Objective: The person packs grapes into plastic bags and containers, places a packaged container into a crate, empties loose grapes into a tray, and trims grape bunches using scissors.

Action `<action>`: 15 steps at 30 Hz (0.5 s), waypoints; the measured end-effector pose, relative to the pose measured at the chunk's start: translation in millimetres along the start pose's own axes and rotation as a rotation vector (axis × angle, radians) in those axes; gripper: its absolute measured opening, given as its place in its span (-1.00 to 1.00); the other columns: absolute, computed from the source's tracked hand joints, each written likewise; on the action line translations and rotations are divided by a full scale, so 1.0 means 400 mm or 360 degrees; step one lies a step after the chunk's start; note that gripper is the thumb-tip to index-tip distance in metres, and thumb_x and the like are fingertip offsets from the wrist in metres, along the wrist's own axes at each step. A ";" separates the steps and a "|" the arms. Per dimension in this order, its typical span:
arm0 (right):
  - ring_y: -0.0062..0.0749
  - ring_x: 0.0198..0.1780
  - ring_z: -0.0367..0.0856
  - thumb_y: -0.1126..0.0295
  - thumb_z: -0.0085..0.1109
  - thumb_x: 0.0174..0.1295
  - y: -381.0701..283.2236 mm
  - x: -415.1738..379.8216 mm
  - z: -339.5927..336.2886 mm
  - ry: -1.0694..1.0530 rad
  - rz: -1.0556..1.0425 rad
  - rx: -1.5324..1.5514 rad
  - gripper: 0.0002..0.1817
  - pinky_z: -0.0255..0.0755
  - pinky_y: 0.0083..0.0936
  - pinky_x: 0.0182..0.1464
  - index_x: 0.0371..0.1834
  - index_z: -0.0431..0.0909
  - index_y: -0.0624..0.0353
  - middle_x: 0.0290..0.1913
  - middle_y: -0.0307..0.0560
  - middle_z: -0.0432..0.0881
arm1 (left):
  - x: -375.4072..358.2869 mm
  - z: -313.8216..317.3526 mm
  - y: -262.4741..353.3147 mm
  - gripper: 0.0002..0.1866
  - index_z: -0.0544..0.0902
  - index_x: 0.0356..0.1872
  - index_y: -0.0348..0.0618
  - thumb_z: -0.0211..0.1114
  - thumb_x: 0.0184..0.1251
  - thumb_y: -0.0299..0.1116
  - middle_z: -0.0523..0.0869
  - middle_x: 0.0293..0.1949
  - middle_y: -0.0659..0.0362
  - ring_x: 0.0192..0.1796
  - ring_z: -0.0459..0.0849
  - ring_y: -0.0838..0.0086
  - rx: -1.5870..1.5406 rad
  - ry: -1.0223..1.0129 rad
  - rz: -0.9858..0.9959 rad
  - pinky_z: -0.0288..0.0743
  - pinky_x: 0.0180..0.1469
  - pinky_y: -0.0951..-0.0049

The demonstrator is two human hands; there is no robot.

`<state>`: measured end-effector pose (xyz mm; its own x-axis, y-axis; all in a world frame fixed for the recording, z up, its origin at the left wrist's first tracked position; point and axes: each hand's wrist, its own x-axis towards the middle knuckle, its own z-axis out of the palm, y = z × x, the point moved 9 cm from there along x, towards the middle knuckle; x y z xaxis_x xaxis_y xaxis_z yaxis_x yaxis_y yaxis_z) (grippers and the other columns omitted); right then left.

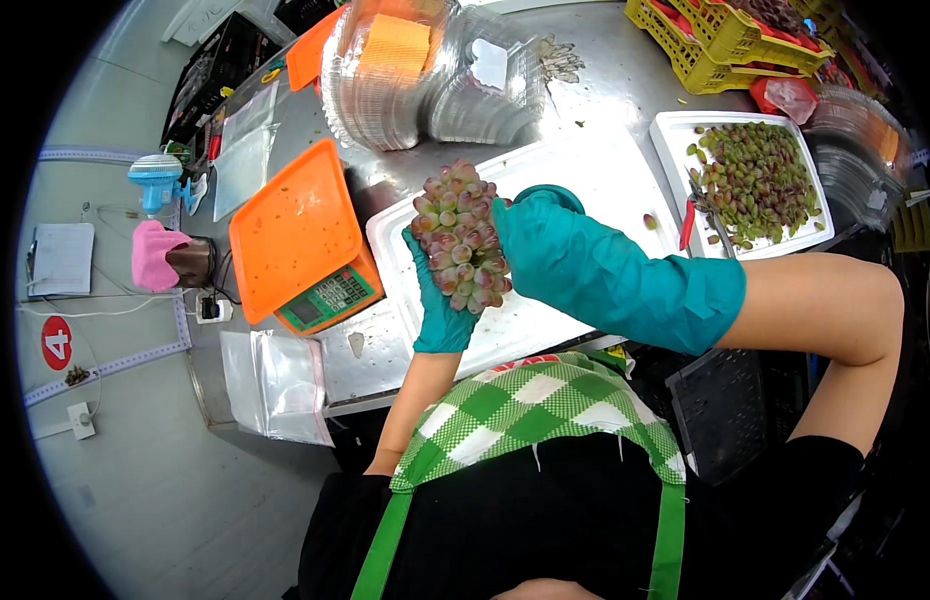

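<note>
Grape bunch (459, 238): was held upright over the white tray (585, 175), between both gloved hands.
Left hand (437, 300): grip was wrapped under the bunch, fingers closed on its lower side.
Right hand (530, 235): grip was pressed to the bunch's far side, cupping it.
Risk: squeezed berries could have split or dropped off, judging by how tightly both gloves closed.
Nearby: orange scale (303, 240) sat just beside the tray; loose grapes filled a second tray (675, 135).
</note>
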<state>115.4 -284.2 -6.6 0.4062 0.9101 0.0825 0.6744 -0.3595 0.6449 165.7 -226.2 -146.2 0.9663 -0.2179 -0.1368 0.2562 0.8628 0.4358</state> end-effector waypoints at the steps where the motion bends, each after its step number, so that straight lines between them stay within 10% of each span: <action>1: -0.43 -0.66 0.38 0.37 0.10 -0.17 -0.008 0.005 0.006 -0.0027 -0.0038 -0.0054 -0.93 0.22 -0.44 -0.64 -0.69 0.46 0.04 -0.74 -0.23 0.36 | 0.001 -0.012 -0.004 -0.36 0.11 0.26 -0.04 -0.23 0.28 0.15 0.21 0.23 0.08 0.26 0.22 0.26 -0.0007 0.0005 -0.0002 0.12 0.28 0.27; 15: -0.45 -0.72 0.36 0.38 0.06 -0.14 -0.029 0.014 0.035 -0.0331 -0.0105 -0.0152 -0.91 0.18 -0.47 -0.70 -0.72 0.46 0.05 -0.78 -0.26 0.36 | -0.019 -0.001 -0.001 -0.36 0.09 0.27 -0.01 -0.26 0.28 0.17 0.18 0.26 0.12 0.27 0.20 0.29 0.0305 0.0101 0.0047 0.08 0.29 0.30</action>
<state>118.5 -277.8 -24.2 0.4879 0.8654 -0.1139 0.6465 -0.2706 0.7133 158.2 -224.9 -145.7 0.9717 -0.1591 -0.1748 0.2332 0.7645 0.6010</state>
